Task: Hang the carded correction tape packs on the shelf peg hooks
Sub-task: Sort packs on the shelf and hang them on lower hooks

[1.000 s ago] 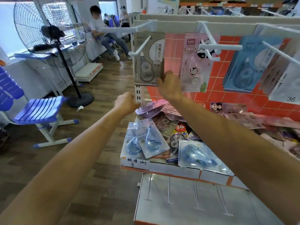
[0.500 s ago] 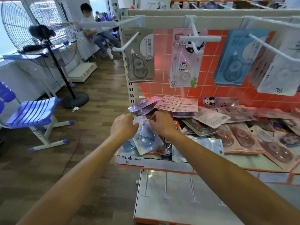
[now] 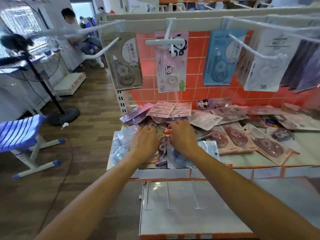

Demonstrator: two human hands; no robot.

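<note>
Many carded correction tape packs (image 3: 230, 134) lie in a loose pile on the shelf (image 3: 245, 158). My left hand (image 3: 143, 144) and my right hand (image 3: 181, 135) rest palm down on the left end of the pile, fingers curled into the packs; whether either grips one is hidden. A clear blue pack (image 3: 121, 144) lies under my left hand. Above, white peg hooks (image 3: 162, 42) carry a grey pack (image 3: 123, 61), a pink panda pack (image 3: 171, 61), a blue pack (image 3: 222, 59) and white packs (image 3: 266, 63).
A lower white shelf (image 3: 190, 213) with short pegs juts toward me. On the wooden floor to the left stand a blue chair (image 3: 20, 134) and a pedestal fan (image 3: 26, 54). A person sits at the back left.
My right hand has come down from the grey pack on the hook to the pile; both hands have moved onto the packs at the shelf's left end. The view has shifted right.
</note>
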